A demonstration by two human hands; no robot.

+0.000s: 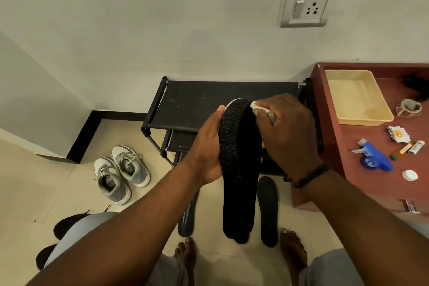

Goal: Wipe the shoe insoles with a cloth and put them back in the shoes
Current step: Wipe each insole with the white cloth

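Held insole [239, 165] between left hand [209, 146] and right hand [287, 130], cloth [257, 107] in the right hand at its top, shoe rack [185, 104] behind against the wall, pair of shoes [120, 174] on the floor to the left, two insoles [268, 211] on the floor below, table [362, 146] at right bearing a tray [357, 97] and spray bottle [373, 155]

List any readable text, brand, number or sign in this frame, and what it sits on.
None can be read.
Orange-and-white sachet on the red-brown table: print too blurred.
Small white tube beside it: label too small.
Blue spray bottle: no text visible.
Grey sneakers on the floor: no legible brand.
Wall socket: no markings.
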